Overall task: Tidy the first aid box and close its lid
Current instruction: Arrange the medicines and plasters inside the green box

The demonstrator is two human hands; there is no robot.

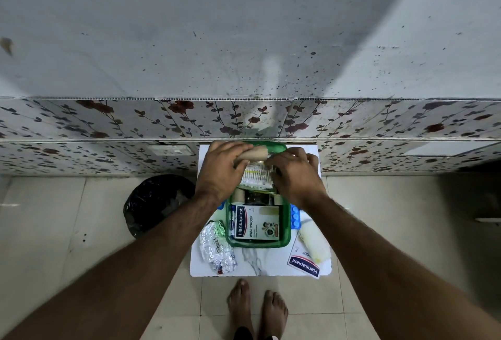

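A green first aid box (285, 234) stands open on a small white table (252, 266), its green lid (276, 146) raised at the far side. Inside lies a Hansaplast box (256, 222) with tan rolls behind it. My left hand (221, 170) grips a tan bandage roll (254, 154) above the box's far end. My right hand (294, 174) holds a clear packet of small items (256, 175) over the same end. A foil strip pack (217, 245) lies left of the box. A second Hansaplast box (303, 265), a white gauze roll (314, 242) and a blue blister pack (295, 216) lie to its right.
A bin with a black liner (156, 203) stands on the floor left of the table. A flower-patterned ledge (108, 123) and a grey wall rise behind. My bare feet (257, 310) stand on beige tiles at the table's near edge.
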